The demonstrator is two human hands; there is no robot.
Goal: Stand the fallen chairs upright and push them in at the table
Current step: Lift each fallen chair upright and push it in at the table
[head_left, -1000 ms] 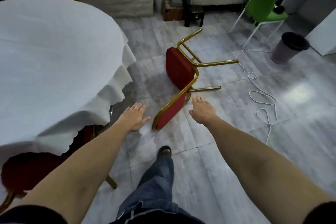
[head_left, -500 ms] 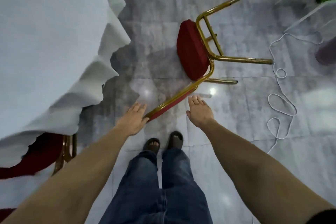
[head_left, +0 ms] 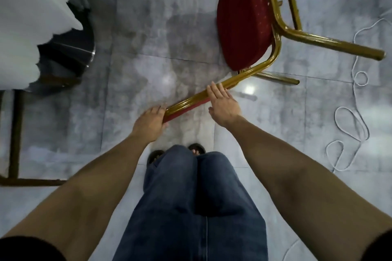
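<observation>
One fallen chair (head_left: 244, 17) lies on its side on the grey tiled floor (head_left: 148, 27) in front of me, its red seat standing on edge and three of its gold legs in sight, pointing to my right. Its backrest frame (head_left: 191, 99), a gold tube over a strip of red padding, stretches toward my two feet. My left hand (head_left: 149, 124) holds the near end of that frame, fingers curled over the gold tube and thumb tucked below it. My right hand (head_left: 223, 105) rests farther along the same tube, its fingers straight and close together, laid flat across the top edge, thumb hanging free; it has no grip that I can see. The table (head_left: 25, 17), under one white scalloped cloth, fills the upper left corner, well apart from the chair, with the edge of its round metal base (head_left: 90, 53) showing beneath the cloth. A dark frame (head_left: 14, 133) stands along the left edge; I cannot tell what it belongs to. One white cable (head_left: 347, 133) loops across the tiles at the right edge, beside the chair legs.
</observation>
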